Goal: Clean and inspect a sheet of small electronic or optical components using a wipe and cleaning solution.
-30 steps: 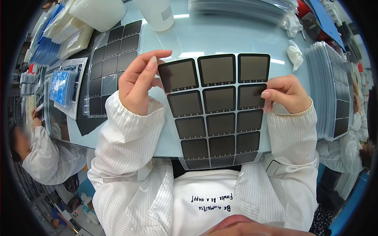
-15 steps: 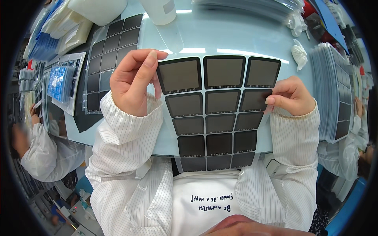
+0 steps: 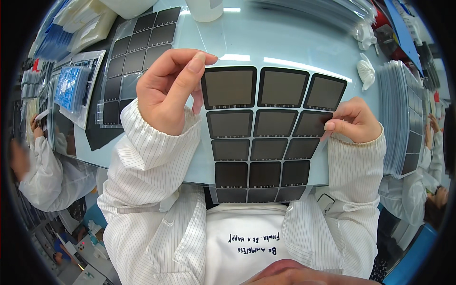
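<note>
Head view: you hold clear plastic sheet with rows of dark rounded rectangles (image 3: 275,123) up before your chest, at near edge of pale glossy surface (image 3: 294,35). Your left hand (image 3: 168,92): grip pinching sheet's upper left corner. Your right hand (image 3: 355,122): grip pinching sheet's right edge at second row, thumb in front. Similar dark-panelled sheet (image 3: 135,61) lies beyond left hand. Thick stack of clear-edged sheets (image 3: 394,114) right of right hand; small crumpled white bundle (image 3: 365,73) just left of stack.
</note>
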Available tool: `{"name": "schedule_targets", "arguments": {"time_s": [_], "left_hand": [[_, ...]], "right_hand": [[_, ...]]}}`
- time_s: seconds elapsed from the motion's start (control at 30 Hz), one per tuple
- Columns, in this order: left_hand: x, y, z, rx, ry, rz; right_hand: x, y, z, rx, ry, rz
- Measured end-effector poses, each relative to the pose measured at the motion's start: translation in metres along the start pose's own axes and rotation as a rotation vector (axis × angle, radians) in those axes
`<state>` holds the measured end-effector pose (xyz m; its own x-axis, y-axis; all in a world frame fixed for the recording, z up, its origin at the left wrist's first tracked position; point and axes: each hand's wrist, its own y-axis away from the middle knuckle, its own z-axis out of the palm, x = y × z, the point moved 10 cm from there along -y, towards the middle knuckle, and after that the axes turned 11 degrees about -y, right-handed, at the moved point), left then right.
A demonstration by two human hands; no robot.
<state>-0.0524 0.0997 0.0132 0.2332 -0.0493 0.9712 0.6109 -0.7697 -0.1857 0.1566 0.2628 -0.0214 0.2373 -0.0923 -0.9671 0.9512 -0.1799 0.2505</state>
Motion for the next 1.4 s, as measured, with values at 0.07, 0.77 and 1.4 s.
{"name": "schedule_targets", "arguments": {"time_s": [0.07, 0.77, 1.4], "left_hand": [[0.0000, -0.0001, 0.0006, -0.007, -0.001, 0.000], [-0.0014, 0.0005, -0.0012, -0.002, -0.022, -0.011], [-0.0008, -0.0008, -0.0036, 0.027, -0.037, -0.017]], "right_hand": [[-0.0003, -0.0003, 0.0006, 0.006, -0.004, -0.017], [-0.0021, -0.0005, 0.0032, -0.031, 0.030, -0.028], [0.0006, 0.0042, 0.0038, -0.041, 0.092, -0.007]]}}
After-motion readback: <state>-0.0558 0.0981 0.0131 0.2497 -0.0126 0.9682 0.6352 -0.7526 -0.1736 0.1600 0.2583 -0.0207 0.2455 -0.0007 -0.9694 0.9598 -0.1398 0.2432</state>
